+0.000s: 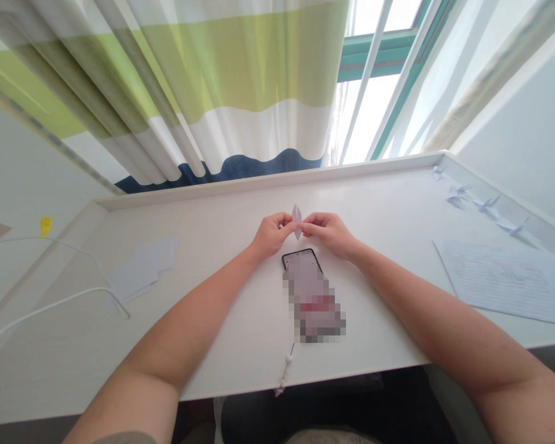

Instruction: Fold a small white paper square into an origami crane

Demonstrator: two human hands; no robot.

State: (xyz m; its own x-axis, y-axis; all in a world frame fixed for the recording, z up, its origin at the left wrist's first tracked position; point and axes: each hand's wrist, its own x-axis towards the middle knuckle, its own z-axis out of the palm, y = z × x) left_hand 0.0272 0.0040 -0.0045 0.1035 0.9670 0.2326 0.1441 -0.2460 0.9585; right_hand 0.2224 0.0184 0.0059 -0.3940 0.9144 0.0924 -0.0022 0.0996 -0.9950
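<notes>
A small piece of folded white paper [296,214], narrow and pointed at top and bottom, stands upright between my hands above the middle of the desk. My left hand [274,233] pinches its left side between thumb and fingers. From the other side, my right hand [327,231] grips its right edge the same way. Just below both hands a phone [308,290] lies face up, its screen mostly blurred out, with a beaded strap [287,367] trailing toward the desk's front edge.
Several folded paper birds [485,206] line the right rim of the white desk [231,345]. Nearer me lie written sheets [509,277]. Loose white paper pieces [143,265] and a white cable [50,314] are on the left. A striped curtain [240,68] hangs behind the back rim.
</notes>
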